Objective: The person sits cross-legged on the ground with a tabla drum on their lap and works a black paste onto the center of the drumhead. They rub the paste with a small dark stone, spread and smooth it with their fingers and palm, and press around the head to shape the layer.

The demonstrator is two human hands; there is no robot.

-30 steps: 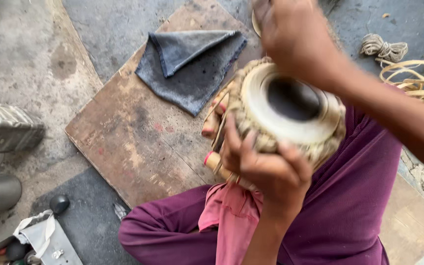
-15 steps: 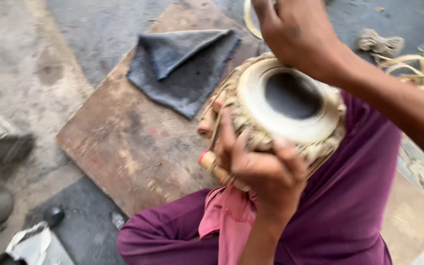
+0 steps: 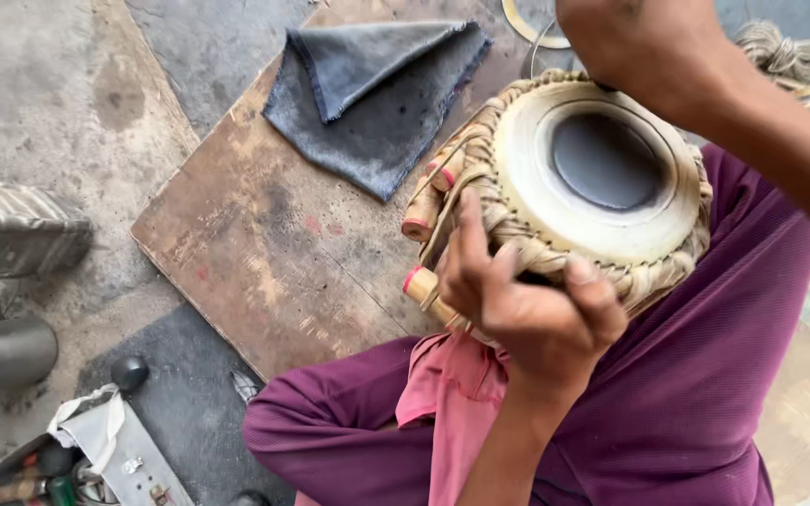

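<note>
While gripped on the lap, a tabla [image 3: 602, 178] braced from below and touched from above

Resting on purple-clad legs [image 3: 686, 394], just right of a worn wooden board [image 3: 264, 253], with its pale drumhead and dark round centre patch facing up. Left hand [image 3: 527, 300] wrapped around the near side of the braided rim, thumb and fingers closed on the lacing, beside red-tipped wooden tuning pegs [image 3: 424, 201] tucked under the straps. Right hand [image 3: 639, 47] at the far edge of the drumhead, seen from the back; cannot tell whether open or closed on anything. Folded grey cloth [image 3: 377, 94] lying on the board's far end. Pink cloth [image 3: 452, 394] hanging below the left wrist. Coil of twine [image 3: 785, 52] at top right, metal cylinder [image 3: 2, 356] on the floor at left
</note>
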